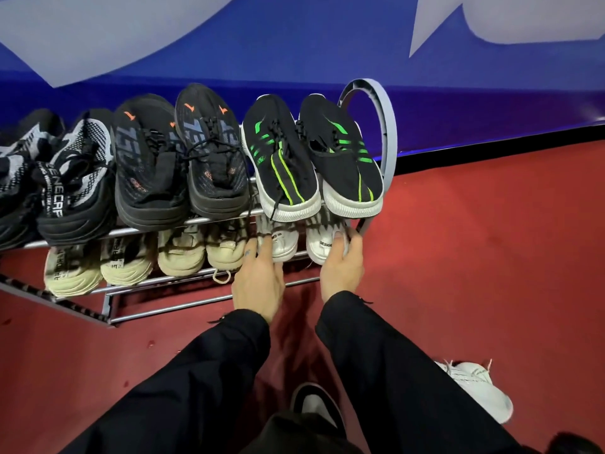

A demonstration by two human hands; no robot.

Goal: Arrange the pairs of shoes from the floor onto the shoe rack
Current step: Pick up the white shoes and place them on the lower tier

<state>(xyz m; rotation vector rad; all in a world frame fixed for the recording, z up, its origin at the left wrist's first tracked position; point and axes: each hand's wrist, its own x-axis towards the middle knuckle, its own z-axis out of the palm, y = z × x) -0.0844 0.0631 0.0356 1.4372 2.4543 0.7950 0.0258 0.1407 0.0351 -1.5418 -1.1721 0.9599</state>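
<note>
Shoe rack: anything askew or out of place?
Mostly tidy. Oddities: a black lace from the green-striped shoe dangles over the top rail, and a beige shoe's heel loop hangs below the lower rail. A white shoe lies on the floor. Both hands, left hand and right hand, are on the white pair.

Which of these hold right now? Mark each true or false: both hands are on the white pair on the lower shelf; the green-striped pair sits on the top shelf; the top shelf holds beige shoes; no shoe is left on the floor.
1. Both hands are on the white pair: true. The left hand touches the left white shoe, the right hand the right white shoe.
2. The green-striped pair is on top: true.
3. Top shelf holds beige shoes: false. The beige shoes are on the lower shelf.
4. Floor clear: false. A white sneaker lies on the red floor.
</note>
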